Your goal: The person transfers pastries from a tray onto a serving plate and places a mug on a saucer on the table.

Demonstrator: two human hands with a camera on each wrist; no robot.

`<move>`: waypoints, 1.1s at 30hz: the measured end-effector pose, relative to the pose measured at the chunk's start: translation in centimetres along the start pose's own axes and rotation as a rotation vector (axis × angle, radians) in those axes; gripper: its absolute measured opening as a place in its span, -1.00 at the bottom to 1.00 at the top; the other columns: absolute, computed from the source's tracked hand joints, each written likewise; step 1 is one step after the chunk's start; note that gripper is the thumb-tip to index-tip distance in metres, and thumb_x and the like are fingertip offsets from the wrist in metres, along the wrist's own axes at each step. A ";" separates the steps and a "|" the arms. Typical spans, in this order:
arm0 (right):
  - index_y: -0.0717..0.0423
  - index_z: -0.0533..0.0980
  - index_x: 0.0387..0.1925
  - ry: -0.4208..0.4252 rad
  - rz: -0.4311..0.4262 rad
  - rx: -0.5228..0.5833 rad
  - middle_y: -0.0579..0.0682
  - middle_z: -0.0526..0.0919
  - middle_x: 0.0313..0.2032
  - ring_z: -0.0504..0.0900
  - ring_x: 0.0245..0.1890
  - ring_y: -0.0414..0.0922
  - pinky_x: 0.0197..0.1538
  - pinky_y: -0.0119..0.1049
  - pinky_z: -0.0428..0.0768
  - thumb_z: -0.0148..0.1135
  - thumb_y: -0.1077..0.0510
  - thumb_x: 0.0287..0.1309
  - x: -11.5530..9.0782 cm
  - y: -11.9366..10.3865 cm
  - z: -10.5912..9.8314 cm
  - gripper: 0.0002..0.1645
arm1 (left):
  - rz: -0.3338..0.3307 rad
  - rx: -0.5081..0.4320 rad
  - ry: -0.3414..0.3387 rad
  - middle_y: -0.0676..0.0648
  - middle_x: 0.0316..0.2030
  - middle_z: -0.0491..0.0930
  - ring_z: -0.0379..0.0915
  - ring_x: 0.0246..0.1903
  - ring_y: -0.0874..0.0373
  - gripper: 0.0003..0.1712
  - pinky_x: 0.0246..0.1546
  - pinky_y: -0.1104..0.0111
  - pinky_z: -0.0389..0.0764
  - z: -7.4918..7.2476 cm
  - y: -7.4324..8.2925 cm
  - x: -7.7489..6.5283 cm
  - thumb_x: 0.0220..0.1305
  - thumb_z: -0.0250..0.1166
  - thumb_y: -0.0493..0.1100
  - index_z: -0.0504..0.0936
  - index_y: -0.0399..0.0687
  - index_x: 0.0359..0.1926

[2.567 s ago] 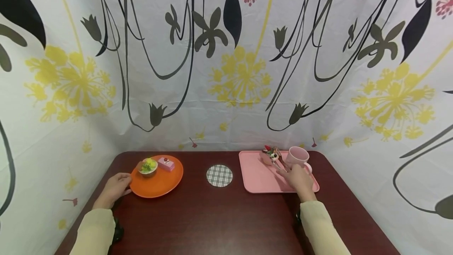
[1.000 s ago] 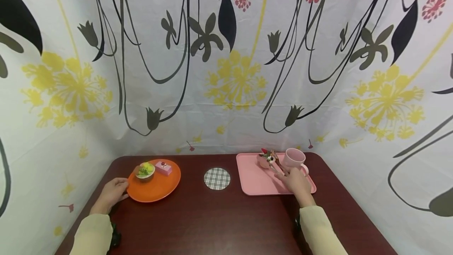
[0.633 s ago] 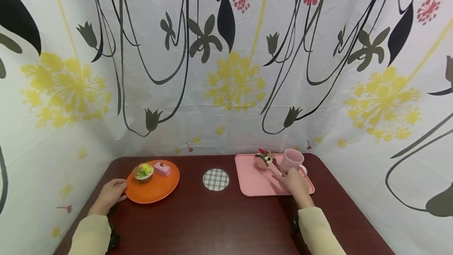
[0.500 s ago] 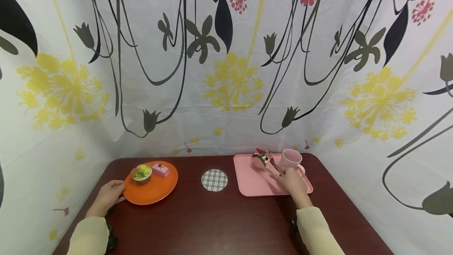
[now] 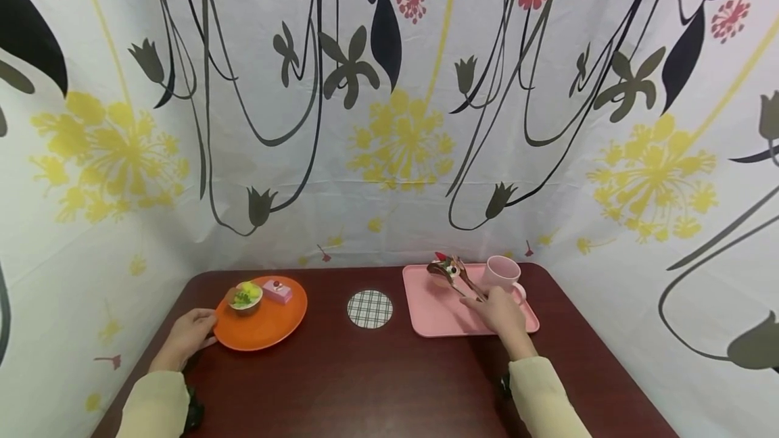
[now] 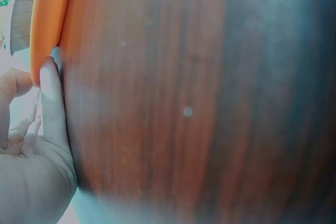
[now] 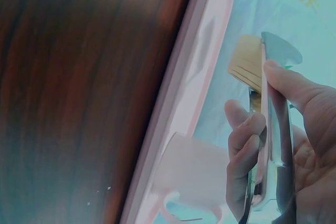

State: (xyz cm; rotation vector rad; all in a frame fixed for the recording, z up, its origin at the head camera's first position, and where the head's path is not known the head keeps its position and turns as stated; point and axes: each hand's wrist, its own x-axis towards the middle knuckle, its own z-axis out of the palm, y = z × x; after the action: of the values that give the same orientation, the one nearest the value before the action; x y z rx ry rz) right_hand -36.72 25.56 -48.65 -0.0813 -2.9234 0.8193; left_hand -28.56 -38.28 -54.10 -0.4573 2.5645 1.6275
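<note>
At the left, my left hand point(image 5: 187, 335) pinches the near-left rim of an orange plate point(image 5: 276, 330); in the left wrist view thumb and forefinger meet at that edge. The plate carries a small bowl of yellow and green toy food point(image 5: 247, 297) and a pink toy cake slice point(image 5: 277, 291). My right hand point(image 5: 504, 313) grips metal serving tongs point(image 7: 284, 135), one end spoon-shaped, the other fork-like. Between their ends sits a small cup-shaped toy food point(image 7: 245, 60) with red, white and green on top, seemingly above the pink tray point(image 5: 435, 316). The tongs partly hide it.
A pink mug point(image 5: 501, 269) stands at the tray's back right corner, close to the right hand. Between plate and tray lies a round checked coaster point(image 5: 370, 309). The dark wooden table point(image 5: 347, 384) meets a patterned cloth point(image 5: 389, 235) behind.
The tongs have shifted slightly left and turned with the toy food, so the spoon end now shows darker. The left hand keeps its hold on the plate. The head view has shifted a little.
</note>
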 end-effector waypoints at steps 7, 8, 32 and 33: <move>0.07 0.65 -0.36 -0.002 -0.050 -0.014 -0.13 0.27 -0.60 0.36 -0.52 -0.09 -0.50 -0.20 0.28 0.52 -0.32 0.21 -0.5 -0.9 -0.2 -0.46 | 0.007 -0.003 0.005 -0.59 0.45 0.25 0.47 0.34 -0.35 -0.25 0.01 0.31 0.83 0.0 -0.2 0.1 0.71 -0.06 0.01 0.13 -0.55 0.55; 0.07 0.62 -0.39 0.001 -0.052 -0.015 -0.14 0.26 -0.61 0.34 -0.53 -0.10 -0.50 -0.20 0.27 0.52 -0.32 0.21 -0.5 -1.0 -0.2 -0.45 | 0.004 -0.005 0.005 -0.58 0.45 0.26 0.47 0.34 -0.35 -0.25 0.01 0.31 0.83 0.0 -0.2 0.0 0.70 -0.06 0.01 0.13 -0.54 0.56; -0.10 0.71 0.29 -0.010 -0.163 0.081 -0.06 0.71 -0.36 0.50 -0.41 -0.08 -0.39 -0.21 0.38 0.53 -0.21 0.26 -1.9 -5.3 1.1 -0.38 | 0.017 -0.002 0.017 -0.60 0.45 0.26 0.44 0.35 -0.40 -0.26 0.03 0.27 0.83 0.1 -0.1 -0.1 0.70 -0.07 -0.01 0.13 -0.56 0.55; -0.10 0.72 0.28 -0.007 -0.172 0.085 -0.05 0.75 -0.31 0.51 -0.39 -0.09 -0.38 -0.21 0.39 0.53 -0.20 0.27 -2.0 -5.5 1.2 -0.40 | 0.015 -0.003 0.018 -0.60 0.45 0.26 0.43 0.35 -0.40 -0.26 0.03 0.27 0.83 0.1 -0.1 -0.1 0.70 -0.07 -0.01 0.13 -0.56 0.55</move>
State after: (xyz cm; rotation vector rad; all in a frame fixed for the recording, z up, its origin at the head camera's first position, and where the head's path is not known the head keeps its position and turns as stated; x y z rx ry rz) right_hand -35.05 20.12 -47.00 0.1768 -2.8468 0.9151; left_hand -28.45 -38.23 -54.20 -0.4565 2.5846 1.6399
